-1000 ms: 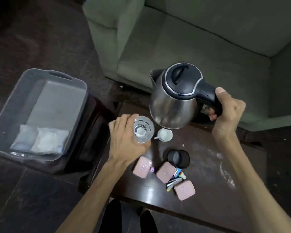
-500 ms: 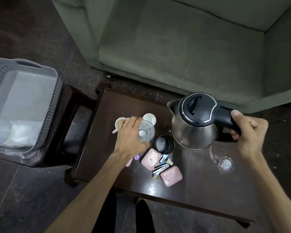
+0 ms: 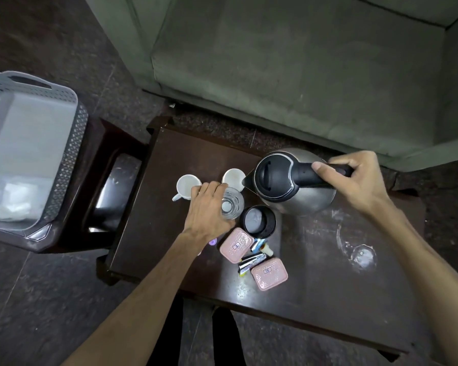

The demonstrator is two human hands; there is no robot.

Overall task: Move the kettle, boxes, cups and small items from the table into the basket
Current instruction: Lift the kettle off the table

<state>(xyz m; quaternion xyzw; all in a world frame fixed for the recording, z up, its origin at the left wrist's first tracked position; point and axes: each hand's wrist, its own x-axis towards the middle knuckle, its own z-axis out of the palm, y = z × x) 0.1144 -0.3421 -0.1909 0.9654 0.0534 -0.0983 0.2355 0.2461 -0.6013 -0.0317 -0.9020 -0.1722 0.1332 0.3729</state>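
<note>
A steel kettle [image 3: 296, 196] with a black lid stands on the dark table [image 3: 169, 233]; my right hand [image 3: 360, 180] grips its black handle. My left hand [image 3: 209, 210] wraps around a clear glass [image 3: 232, 207] left of the kettle. Two white cups [image 3: 186, 185] [image 3: 233, 178] stand behind the glass. A black round cup [image 3: 258, 221] sits beside it. Two pink boxes [image 3: 236, 244] [image 3: 269, 273] lie near the front with small items [image 3: 253, 256] between them. The grey basket [image 3: 37, 154] is at the far left.
The basket rests on a dark stool [image 3: 111, 196] left of the table and holds white packets [image 3: 13, 202]. A green sofa [image 3: 288, 70] stands behind the table. White smears and a water mark [image 3: 360, 254] cover the table's right part. A small purple item [image 3: 212, 241] peeks from under my left wrist.
The kettle has come down from the air onto the table, with my right hand still on its handle. My left hand stays on the glass. The view has shifted right, away from the basket.
</note>
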